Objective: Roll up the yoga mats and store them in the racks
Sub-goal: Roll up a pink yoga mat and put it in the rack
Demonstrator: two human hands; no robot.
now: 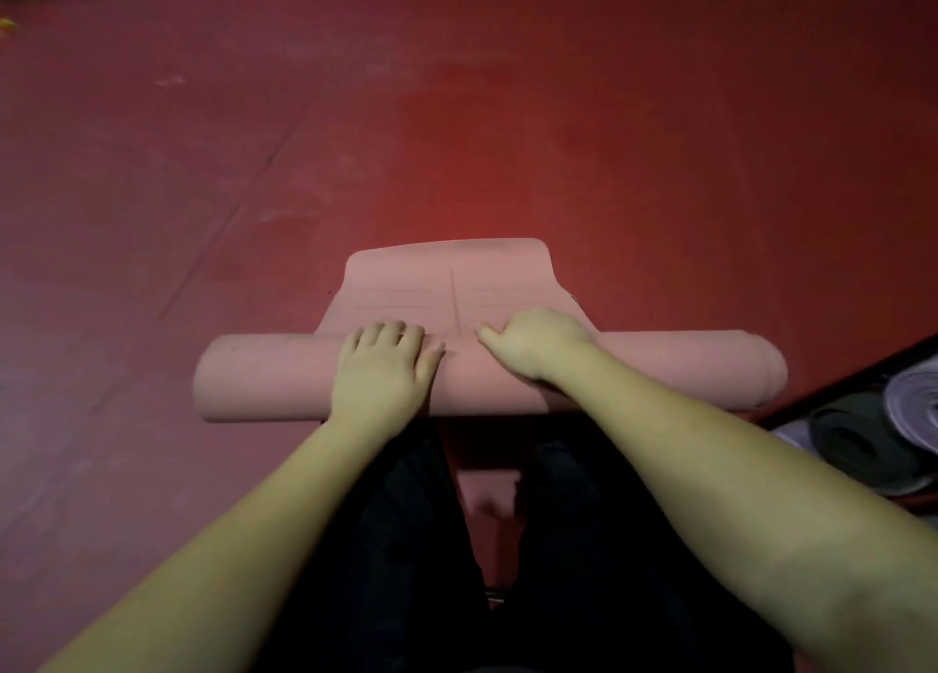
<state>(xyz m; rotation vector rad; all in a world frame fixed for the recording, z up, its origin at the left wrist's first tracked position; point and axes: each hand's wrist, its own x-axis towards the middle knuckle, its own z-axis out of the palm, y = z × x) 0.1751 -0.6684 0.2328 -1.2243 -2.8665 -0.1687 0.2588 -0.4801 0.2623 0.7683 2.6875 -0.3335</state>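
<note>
A pink yoga mat [264,378] lies across the red floor in front of me, mostly wound into a thick roll. A short flat end of it [446,276] still stretches away from the roll. My left hand [383,370] lies palm down on top of the roll near its middle, fingers curving over the far side. My right hand [533,342] rests just to the right of it, thumb pointing left and fingers bent over the roll's far edge. Both forearms reach forward over my dark trousers.
The red floor [457,114] spreads wide ahead and to the left. At the right edge, rolled mats, one dark [863,449] and one pale grey [913,398], lie stacked behind a dark rack bar [863,373].
</note>
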